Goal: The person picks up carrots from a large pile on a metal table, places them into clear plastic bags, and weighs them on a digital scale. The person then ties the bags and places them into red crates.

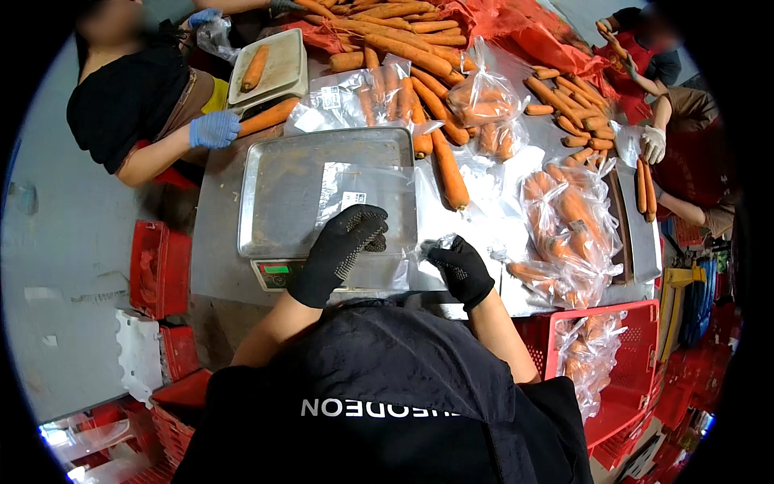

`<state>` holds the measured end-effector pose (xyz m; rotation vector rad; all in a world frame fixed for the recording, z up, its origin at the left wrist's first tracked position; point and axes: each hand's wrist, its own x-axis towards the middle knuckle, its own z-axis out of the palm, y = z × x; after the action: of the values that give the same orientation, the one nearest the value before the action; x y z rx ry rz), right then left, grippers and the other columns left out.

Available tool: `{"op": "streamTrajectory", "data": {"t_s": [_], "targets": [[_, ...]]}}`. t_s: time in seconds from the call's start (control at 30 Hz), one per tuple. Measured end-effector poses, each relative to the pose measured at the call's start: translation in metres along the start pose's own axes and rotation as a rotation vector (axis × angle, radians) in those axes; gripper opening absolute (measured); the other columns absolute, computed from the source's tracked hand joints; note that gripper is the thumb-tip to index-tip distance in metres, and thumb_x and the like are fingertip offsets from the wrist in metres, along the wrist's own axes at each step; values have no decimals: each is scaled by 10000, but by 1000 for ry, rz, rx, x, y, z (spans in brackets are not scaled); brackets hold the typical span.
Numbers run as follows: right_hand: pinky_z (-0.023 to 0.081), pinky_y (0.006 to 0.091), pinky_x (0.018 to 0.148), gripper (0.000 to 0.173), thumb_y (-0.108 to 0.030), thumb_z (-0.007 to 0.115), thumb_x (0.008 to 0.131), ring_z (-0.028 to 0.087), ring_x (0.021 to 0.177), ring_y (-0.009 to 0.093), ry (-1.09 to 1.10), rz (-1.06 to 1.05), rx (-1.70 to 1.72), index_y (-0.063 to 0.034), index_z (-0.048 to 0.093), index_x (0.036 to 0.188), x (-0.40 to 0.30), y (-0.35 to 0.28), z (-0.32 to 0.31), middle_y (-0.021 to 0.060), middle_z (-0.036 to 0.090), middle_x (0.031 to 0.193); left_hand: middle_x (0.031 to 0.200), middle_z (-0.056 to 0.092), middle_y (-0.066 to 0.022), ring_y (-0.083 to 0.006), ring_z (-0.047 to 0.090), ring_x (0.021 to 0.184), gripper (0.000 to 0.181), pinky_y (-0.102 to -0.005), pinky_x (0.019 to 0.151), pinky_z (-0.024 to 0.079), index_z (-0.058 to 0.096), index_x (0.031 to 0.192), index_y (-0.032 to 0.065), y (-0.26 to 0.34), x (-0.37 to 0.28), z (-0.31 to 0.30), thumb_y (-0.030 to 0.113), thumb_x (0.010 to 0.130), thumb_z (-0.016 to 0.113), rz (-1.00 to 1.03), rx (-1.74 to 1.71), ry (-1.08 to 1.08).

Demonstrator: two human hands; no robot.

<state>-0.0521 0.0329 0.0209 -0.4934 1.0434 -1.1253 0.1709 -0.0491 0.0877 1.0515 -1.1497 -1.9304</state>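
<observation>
My left hand (341, 257), in a black glove with dotted grip, is curled above the front right part of a metal tray (278, 242). Under and beside it lies a clear plastic bag (375, 181) with a printed label; whether the fingers pinch it is not plain. The tray rests on a weighing scale (275, 275) with a lit green display. To the right of the tray, my right hand (464, 269), gloved alike, pinches crumpled clear plastic between thumb and fingers. A loose carrot (449, 172) points towards this hand from the pile (405, 42).
Tied bags of carrots (571, 230) crowd the table's right side. A red crate (635, 375) with bagged carrots stands below. Co-workers flank the table; one's blue-gloved hand (214, 129) holds a carrot near a second scale (293, 75). Red crates (148, 266) stand left.
</observation>
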Motion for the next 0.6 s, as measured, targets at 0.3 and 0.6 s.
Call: {"op": "streamTrajectory", "data": {"t_s": [0.3, 0.6], "targets": [[457, 291, 830, 323, -168, 437, 945, 602, 899, 217, -17, 100, 375, 41, 538, 1170, 1, -18, 10, 146, 634, 1030, 910, 612, -72, -159, 599, 793, 253, -305, 710, 507, 576, 1081, 21, -18, -2, -13, 153, 868, 611, -51, -100, -2], [460, 232, 665, 125, -70, 637, 799, 603, 715, 119, 176, -107, -95, 21, 633, 885, -3, -32, 16, 67, 656, 795, 919, 609, -81, -158, 594, 807, 229, -310, 711, 513, 581, 1058, 11, -16, -2, -16, 139, 869, 602, -9, -79, 2]]}}
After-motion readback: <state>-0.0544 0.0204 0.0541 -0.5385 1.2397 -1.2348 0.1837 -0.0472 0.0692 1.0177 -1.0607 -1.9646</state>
